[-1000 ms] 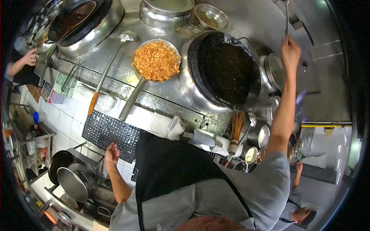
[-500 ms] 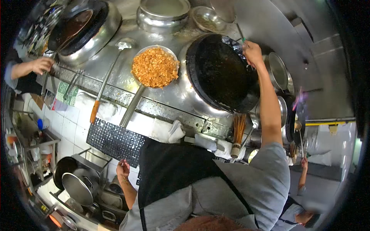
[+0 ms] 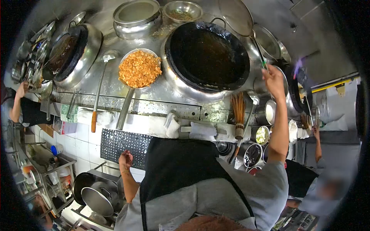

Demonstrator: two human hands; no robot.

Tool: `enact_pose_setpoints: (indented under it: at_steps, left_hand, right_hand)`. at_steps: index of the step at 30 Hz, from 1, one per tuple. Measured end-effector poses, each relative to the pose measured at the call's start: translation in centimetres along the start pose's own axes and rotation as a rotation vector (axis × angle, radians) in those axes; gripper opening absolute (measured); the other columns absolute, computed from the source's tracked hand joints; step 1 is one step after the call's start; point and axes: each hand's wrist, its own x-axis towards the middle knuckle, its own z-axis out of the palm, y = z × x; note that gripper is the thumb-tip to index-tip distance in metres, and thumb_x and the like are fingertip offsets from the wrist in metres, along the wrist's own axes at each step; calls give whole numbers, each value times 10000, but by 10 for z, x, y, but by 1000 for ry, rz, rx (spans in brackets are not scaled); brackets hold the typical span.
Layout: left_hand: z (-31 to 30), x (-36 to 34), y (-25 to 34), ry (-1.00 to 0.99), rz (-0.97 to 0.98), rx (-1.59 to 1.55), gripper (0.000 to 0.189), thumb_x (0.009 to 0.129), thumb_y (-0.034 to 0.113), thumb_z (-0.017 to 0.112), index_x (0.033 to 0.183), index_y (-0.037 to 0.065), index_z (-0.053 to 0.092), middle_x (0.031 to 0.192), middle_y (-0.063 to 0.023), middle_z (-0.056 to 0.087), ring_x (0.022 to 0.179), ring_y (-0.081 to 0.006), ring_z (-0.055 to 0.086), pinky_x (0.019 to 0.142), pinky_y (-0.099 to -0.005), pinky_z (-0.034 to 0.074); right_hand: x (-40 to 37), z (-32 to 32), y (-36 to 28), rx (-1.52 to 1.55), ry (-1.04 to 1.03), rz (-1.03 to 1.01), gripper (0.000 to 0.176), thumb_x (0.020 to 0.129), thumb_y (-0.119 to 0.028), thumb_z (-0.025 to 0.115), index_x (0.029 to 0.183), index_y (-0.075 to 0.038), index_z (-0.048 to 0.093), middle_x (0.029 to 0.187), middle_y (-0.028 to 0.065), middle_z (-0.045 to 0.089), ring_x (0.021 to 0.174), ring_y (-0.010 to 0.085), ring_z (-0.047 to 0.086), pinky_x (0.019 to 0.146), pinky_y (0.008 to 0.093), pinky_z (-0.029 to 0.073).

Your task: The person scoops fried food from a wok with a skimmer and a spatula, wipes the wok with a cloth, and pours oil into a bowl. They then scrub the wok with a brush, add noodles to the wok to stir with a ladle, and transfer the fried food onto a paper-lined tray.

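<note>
My right hand (image 3: pixel 274 81) is closed around the handle end of a wire-mesh skimmer (image 3: pixel 236 16), beside a green band. The skimmer's round head is up at the back right, beyond the rim of a large black wok (image 3: pixel 208 56) with dark liquid inside. My left hand (image 3: pixel 125 158) hangs low by my apron, its fingers curled with nothing visible in them. Left of the wok rests a long-handled steel pan or strainer (image 3: pixel 125 107), heaped with orange-brown fried pieces (image 3: pixel 140 69). A ladle (image 3: pixel 101 77) with a wooden handle lies beside it.
Behind stand a lidded steel pot (image 3: pixel 137 29) and a steel bowl (image 3: pixel 182 11). A bamboo brush (image 3: pixel 238 111) and another ladle (image 3: pixel 250 107) lie right of centre. Co-workers' hands show at far left (image 3: pixel 22 89) and far right (image 3: pixel 316 133). A flame (image 3: pixel 297 69) burns at right.
My right hand has moved right and nearer to me, drawing the skimmer away from the wok's right rim. The view has shifted; my left hand stays low and curled.
</note>
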Motion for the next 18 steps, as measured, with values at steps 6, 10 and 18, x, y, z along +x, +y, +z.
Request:
enact_pose_setpoints:
  at_steps: [6,10,18]
  left_hand:
    - [1,22,-14,-64,-48,310,108,913,179,511,976,131,584,800,-21,627,617,-141,584,566,-298,531]
    - [25,18,-18,12,-109,278,133,918,193,513,908,88,594,779,-34,613,618,-144,575,527,-290,524]
    - [54,-1,-10,22,5,348,168,919,204,510,844,72,582,675,-28,553,547,-148,524,495,-293,504]
  right_hand:
    - [-36,-26,79,-248,122,-211,349,918,-115,565,1254,-21,550,615,12,543,386,60,409,336,244,294]
    - [-45,0,67,112,-24,213,294,917,-99,550,1199,-16,572,604,17,534,357,71,395,295,255,277]
    - [-34,58,38,658,-360,531,71,909,-98,568,977,-77,577,619,-7,504,369,41,352,281,216,259]
